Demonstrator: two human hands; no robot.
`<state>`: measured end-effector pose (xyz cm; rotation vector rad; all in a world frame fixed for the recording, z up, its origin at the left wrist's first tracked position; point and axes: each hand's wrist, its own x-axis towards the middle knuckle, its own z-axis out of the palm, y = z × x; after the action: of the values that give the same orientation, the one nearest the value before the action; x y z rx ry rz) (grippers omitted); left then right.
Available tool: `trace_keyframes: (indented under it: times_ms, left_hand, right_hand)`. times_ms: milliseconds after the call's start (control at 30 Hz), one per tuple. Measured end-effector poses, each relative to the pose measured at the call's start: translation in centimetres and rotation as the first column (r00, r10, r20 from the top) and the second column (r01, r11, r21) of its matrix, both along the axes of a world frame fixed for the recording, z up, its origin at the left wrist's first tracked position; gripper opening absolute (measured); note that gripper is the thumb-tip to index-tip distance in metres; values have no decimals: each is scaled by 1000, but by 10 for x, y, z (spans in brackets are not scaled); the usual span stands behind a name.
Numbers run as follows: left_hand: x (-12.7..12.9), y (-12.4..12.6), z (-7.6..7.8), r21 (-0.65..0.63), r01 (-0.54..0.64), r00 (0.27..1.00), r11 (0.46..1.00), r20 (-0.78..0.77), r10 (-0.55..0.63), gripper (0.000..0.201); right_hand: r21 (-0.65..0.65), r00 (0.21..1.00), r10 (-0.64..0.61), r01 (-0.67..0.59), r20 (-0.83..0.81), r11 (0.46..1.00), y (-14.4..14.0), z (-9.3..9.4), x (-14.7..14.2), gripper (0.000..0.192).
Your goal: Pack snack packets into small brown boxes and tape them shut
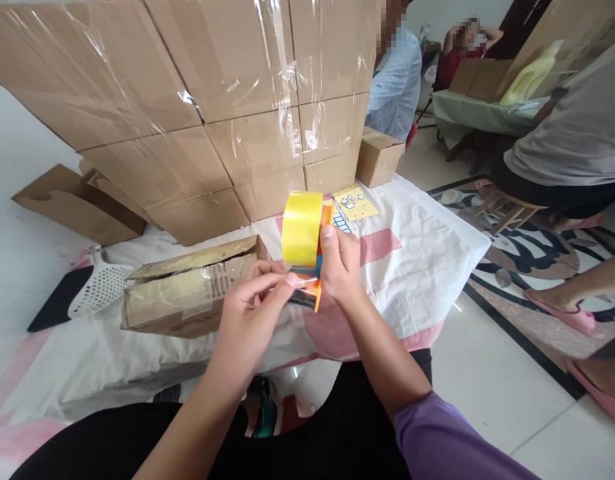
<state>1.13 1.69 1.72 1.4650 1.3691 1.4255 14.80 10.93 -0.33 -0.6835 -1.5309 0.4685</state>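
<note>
Over tablecloth [422, 267], yellow tape [302, 229] (glossy).

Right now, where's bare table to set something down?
Free: white cloth right of the right hand, bounded by the small box behind and the cloth's right edge. Crowded: back, with stacked boxes; left, with the long carton. Mid-air: left hand and yellow tape roll.

Cloth-cov'd tbl [422, 260]: ctn stack [264, 157], taped box [162, 303].

Yel. jug [533, 75] on cloth-cov'd tbl. [452, 112]
</note>
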Motion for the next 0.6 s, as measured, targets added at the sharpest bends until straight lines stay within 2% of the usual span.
trace_keyframes:
  times_ms: [100, 200, 267, 333, 500, 600]
  left_hand:
    - [0, -4, 8, -90, -8, 1000, 996, 25, 11, 17]
    - [-3, -3, 14, -295, 91, 996, 951, 23, -88, 26]
    - [-4, 0, 13, -368, 144, 989, 919, 66, -129, 31]
    - [-2, 1, 9, -378, 161, 987, 912, 83, -140, 30]
    - [12, -6, -9, -427, 218, 974, 878, 43, -221, 22]
    - [17, -11, -14, -451, 234, 969, 861, 40, -243, 24]
  right_hand:
    - [71, 999, -49, 48, 15, 996, 10, -5, -1, 49]
    - [32, 994, -106, 107, -18, 994, 18, -8, 0, 51]
    - [12, 992, -123, 123, -29, 992, 21, -9, 1, 52]
    - [-33, 992, -122, 121, -45, 992, 24, -9, 4, 54]
    - [-275, 965, -167, 107, -202, 955, 31, -4, 19, 57]
    - [-315, 960, -139, 58, -242, 947, 32, 1, 26, 58]
